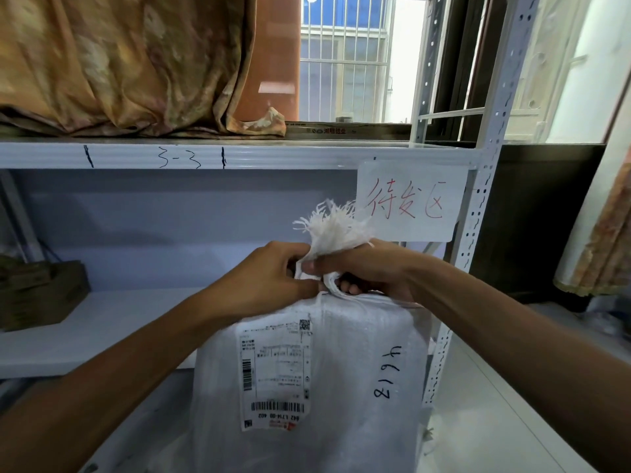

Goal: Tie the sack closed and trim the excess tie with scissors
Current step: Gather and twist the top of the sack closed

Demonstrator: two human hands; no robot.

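Observation:
A white woven sack (pixel 358 387) stands upright in front of me, with a shipping label (pixel 275 373) and black handwritten digits on its side. Its mouth is gathered into a bunched neck, and the frayed top (pixel 333 227) fans out above my hands. My right hand (pixel 368 268) is closed around the neck from the right. My left hand (pixel 269 278) pinches the neck from the left, fingers pressed against the fabric. A thin white strand (pixel 341 295) loops under the neck; whether it is a tie or sack fabric I cannot tell. No scissors are in view.
A white metal shelf rack (pixel 239 155) stands behind the sack, with a paper sign (pixel 409 201) in red handwriting taped at its right post. A dark wooden crate (pixel 37 295) sits on the lower shelf at left. Draped curtain fabric (pixel 119 63) lies on the top shelf.

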